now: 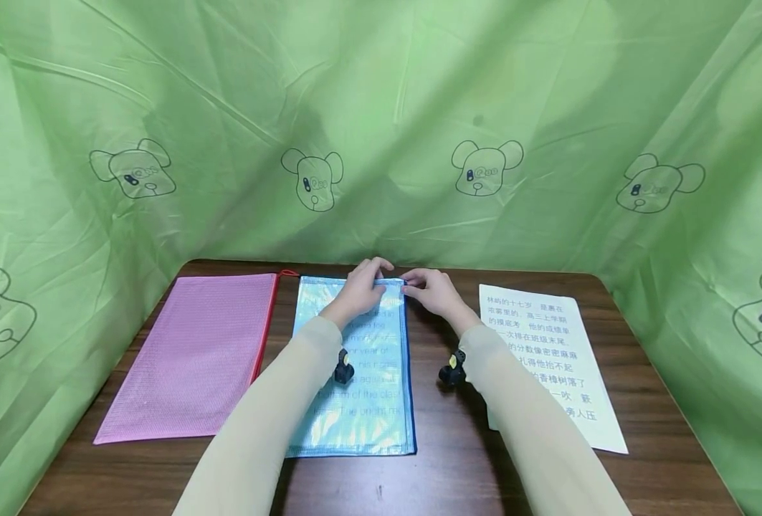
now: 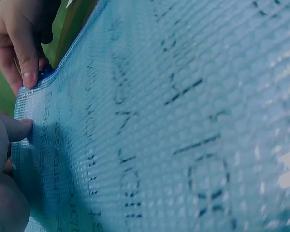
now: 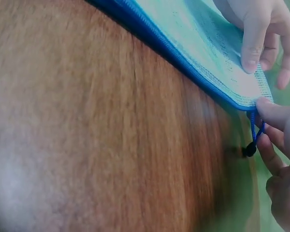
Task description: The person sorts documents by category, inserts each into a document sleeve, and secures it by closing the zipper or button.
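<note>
A blue mesh zipper document pouch (image 1: 363,430) lies on the table in front of me, and printed English text shows through its clear face. My left hand (image 1: 359,288) pinches its far edge, thumb on top, fingers partly hidden beneath. At the far right corner my right hand (image 1: 437,292) grips the pouch between thumb and fingers. From that corner, a blue cord loop (image 3: 253,126) with a black end piece (image 3: 251,149) hangs by the right fingers in the right wrist view. The pouch's dark blue zipper edge (image 3: 183,70) runs along its right side.
A pink mesh pouch (image 1: 193,351) with a red zipper edge and red cord (image 1: 288,272) lies to the left. A white sheet with printed Chinese text (image 1: 542,315) lies at the right, partly under the right forearm. Green curtain (image 1: 393,129) hangs behind the brown wooden table (image 1: 155,473).
</note>
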